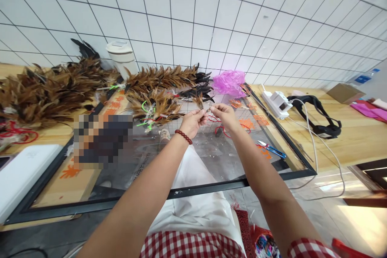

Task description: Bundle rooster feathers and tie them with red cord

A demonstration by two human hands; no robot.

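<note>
Over the glass panel, my left hand [194, 123] pinches the base of a small bunch of brown feathers [198, 101], whose tips point up and away from me. My right hand [224, 115] is close beside it, thumb and fingers pressed together at the quill end. Whatever lies between those right fingertips is too small to make out. Red cord [223, 130] trails on the glass below my right hand. Just left of the hands lies a bundle of brown feathers [163, 107] with green and red ties.
Brown feather garlands [163, 78] and a large feather pile [54, 88] line the back and left. A white cup [121, 58] and pink plastic bag [229, 82] stand by the tiled wall. Blue-handled snips [273, 150], a power strip [276, 104] and black headgear [317, 115] lie right.
</note>
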